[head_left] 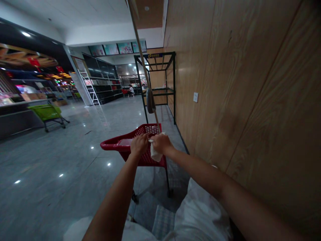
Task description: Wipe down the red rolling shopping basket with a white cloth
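A red plastic shopping cart (pixel 111 144) with a perforated basket stands right in front of me. My left hand (pixel 139 144) rests on its near edge with the fingers curled over. Close beside it, my right hand (pixel 162 144) is closed on a crumpled white cloth (pixel 155 154), which hangs down over the cart's near side. A long thin pole (pixel 140 43) rises at a slant from just behind my right hand. Whether that hand also touches the pole cannot be seen. A dark grey oval object (pixel 150 101) is on or behind the pole's lower part.
A wood-panelled wall (pixel 225 83) runs along my right. A dark metal frame rack (pixel 175 87) stands ahead against it. Farther left are a white ladder (pixel 90 88), shelving (pixel 105 80) and a green cart (pixel 46 112). People sit in the distance. The grey floor (pixel 75 150) is shiny.
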Demonstrator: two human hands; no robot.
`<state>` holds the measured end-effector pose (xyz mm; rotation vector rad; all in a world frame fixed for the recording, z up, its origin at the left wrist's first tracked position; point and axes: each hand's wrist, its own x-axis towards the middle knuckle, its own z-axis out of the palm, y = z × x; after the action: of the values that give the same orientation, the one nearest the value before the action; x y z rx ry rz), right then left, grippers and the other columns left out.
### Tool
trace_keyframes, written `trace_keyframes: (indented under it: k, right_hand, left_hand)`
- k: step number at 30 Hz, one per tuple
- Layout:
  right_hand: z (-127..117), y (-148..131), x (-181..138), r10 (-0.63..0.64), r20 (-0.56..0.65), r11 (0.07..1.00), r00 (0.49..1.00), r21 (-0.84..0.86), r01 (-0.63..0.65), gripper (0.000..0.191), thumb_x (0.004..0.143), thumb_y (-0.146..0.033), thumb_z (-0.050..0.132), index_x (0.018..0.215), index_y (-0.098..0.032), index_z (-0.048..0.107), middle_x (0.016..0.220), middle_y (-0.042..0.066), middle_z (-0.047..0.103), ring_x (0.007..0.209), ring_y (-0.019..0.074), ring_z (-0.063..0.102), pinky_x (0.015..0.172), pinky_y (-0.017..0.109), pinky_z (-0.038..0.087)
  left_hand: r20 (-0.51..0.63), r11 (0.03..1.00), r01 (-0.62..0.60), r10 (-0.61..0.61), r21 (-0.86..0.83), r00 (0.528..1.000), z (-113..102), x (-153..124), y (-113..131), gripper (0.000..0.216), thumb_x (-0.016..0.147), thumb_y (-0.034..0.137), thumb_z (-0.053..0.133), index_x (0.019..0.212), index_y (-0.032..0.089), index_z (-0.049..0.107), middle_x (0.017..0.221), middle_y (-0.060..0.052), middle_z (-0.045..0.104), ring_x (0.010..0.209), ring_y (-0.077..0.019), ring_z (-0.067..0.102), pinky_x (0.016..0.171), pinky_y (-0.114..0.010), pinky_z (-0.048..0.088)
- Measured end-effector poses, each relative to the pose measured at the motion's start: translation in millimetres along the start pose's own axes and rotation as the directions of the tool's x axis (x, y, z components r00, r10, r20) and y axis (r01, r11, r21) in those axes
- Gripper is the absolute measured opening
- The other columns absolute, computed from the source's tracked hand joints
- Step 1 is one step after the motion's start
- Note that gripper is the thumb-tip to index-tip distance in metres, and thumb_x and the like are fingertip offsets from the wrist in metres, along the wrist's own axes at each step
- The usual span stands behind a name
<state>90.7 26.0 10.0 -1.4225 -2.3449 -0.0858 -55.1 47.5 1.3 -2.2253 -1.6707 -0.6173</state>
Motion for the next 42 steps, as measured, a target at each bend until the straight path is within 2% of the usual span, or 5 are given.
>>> trace_keyframes:
  k: [5, 14, 23, 36, 42]
  right_hand:
    - [20, 12, -30, -0.039, -0.219, 0.989, 0.975, 0.132, 0.069, 0.041, 0.087, -0.018, 0.046, 0.124, -0.028, 0.06, 0.114, 0.006, 0.065, 0.108, 0.0213, 0.053, 0.096, 0.034, 0.035]
    - [3, 39, 25, 0.085, 0.099, 0.979, 0.991, 0.178, -0.101, 0.039, 0.09, -0.052, 0.045, 0.091, -0.024, 0.072, 0.092, 0.002, 0.072, 0.084, 0.0184, 0.063, 0.067, 0.025, 0.04]
    - [50, 37, -27, 0.013, -0.377, 0.946, 0.926, 0.305, 0.111, 0.028, 0.091, -0.035, 0.055, 0.114, -0.023, 0.063, 0.12, 0.007, 0.062, 0.118, 0.0219, 0.048, 0.102, 0.036, 0.033]
    - [17, 64, 31, 0.05, 0.089, 0.893, 0.995, 0.443, -0.084, 0.025, 0.085, -0.045, 0.061, 0.088, -0.023, 0.074, 0.088, 0.0, 0.072, 0.079, 0.016, 0.063, 0.066, 0.023, 0.042]
    - [44, 36, -6, 0.074, -0.357, 0.888, 0.931, 0.449, 0.101, 0.027, 0.08, -0.043, 0.07, 0.096, -0.021, 0.07, 0.098, 0.003, 0.069, 0.095, 0.0191, 0.059, 0.088, 0.03, 0.042]
  left_hand:
    - [0.067, 0.988, -0.019, 0.008, 0.156, 0.998, -3, 1, 0, 0.047, 0.094, 0.032, 0.026, 0.095, 0.017, 0.07, 0.105, -0.011, 0.071, 0.101, -0.0228, 0.063, 0.093, -0.037, 0.04]
    - [0.095, 0.985, 0.0, -0.017, 0.172, 0.995, -4, 2, 12, 0.062, 0.095, 0.041, 0.02, 0.085, 0.012, 0.073, 0.09, -0.018, 0.072, 0.093, -0.0269, 0.065, 0.085, -0.039, 0.041]
    - [0.087, 0.972, -0.024, 0.003, 0.232, 0.996, -2, 1, 12, 0.051, 0.091, 0.032, 0.027, 0.081, 0.013, 0.073, 0.088, -0.016, 0.073, 0.089, -0.0268, 0.066, 0.081, -0.038, 0.042]
    - [-0.088, 0.984, -0.024, 0.04, 0.174, 0.995, 13, -4, 6, 0.049, 0.09, 0.033, 0.03, 0.075, 0.013, 0.072, 0.082, -0.013, 0.072, 0.086, -0.0258, 0.065, 0.08, -0.037, 0.044]
    - [-0.102, 0.979, -0.021, 0.043, 0.203, 0.994, 9, -3, -2, 0.051, 0.089, 0.034, 0.029, 0.071, 0.012, 0.071, 0.078, -0.015, 0.071, 0.082, -0.0267, 0.065, 0.074, -0.037, 0.044]
